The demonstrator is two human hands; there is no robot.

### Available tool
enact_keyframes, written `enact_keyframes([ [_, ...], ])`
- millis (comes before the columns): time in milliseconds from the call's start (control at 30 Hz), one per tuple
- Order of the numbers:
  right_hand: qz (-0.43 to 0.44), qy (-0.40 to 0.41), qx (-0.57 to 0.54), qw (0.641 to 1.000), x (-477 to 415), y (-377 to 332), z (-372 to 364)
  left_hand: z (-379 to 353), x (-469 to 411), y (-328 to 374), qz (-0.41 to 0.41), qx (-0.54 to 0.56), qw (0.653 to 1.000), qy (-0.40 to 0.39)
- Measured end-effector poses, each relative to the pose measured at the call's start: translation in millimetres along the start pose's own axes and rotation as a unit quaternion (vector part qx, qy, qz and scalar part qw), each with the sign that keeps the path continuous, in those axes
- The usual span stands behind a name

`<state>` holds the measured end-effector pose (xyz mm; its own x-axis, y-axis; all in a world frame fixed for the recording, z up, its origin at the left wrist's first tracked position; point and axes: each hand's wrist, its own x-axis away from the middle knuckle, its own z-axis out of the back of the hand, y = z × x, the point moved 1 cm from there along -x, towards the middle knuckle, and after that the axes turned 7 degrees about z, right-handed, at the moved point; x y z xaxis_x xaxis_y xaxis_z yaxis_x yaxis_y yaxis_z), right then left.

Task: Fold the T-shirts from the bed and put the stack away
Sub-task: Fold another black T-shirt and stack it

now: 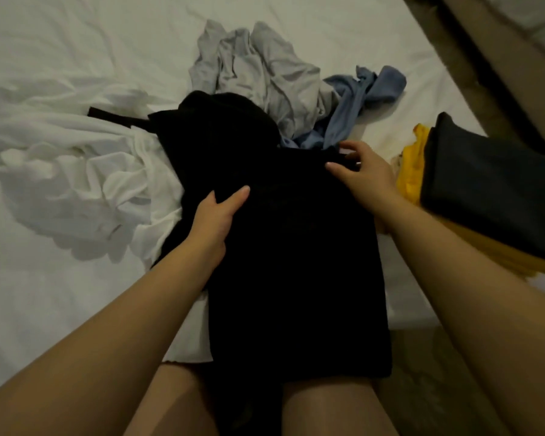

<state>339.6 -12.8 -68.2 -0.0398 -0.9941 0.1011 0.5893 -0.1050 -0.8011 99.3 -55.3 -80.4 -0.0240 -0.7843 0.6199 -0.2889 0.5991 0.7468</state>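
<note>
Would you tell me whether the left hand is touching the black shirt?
Touching: the head view shows the left hand gripping the black shirt, thumb on top.

Fingers of left hand (216, 215) hidden under black T-shirt (296, 262); dark folded garment (491, 190) cut by right edge.

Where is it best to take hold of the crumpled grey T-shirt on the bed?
Probably pinch the grey T-shirt at its raised folds on the far side, coming from above. They stand up off the bed, while its near edge meets the black T-shirt and the blue garment.
</note>
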Motion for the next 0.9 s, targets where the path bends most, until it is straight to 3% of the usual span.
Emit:
enact_keyframes([
  [100, -0.018, 0.017, -0.029, 0.999, 36.7, 13.1, -7.3, 7.6, 19.3, -16.7, 0.005, 0.018, 1.0, -0.007],
  [200, -0.057, 0.053, -0.126, 0.989, 96.5, 33.5, -12.8, 22.1, 53.9, -50.5, 0.028, 0.015, 0.999, -0.026],
  [333, -0.08, 0.085, -0.171, 0.978, 177.2, 46.7, -20.7, 33.6, 102.5, -100.4, 0.037, -0.103, 0.994, -0.025],
  [433, -0.116, 0.059, -0.215, 0.968, 231.1, 53.0, -31.7, 42.5, 126.4, -126.7, 0.022, -0.196, 0.98, -0.008],
  [633, -0.194, 0.027, -0.222, 0.955, 294.2, 77.0, -30.1, 63.5, 154.1, -138.3, 0.006, -0.275, 0.961, 0.016],
  [800, -0.153, 0.064, -0.243, 0.956, 298.5, 61.6, -10.2, 62.8, 176.0, -128.1, 0.011, -0.284, 0.958, 0.046],
  [900, -0.133, 0.065, -0.29, 0.946, 302.8, 48.8, -0.2, 55.5, 202.7, -117.7, -0.029, -0.29, 0.955, 0.058],
])
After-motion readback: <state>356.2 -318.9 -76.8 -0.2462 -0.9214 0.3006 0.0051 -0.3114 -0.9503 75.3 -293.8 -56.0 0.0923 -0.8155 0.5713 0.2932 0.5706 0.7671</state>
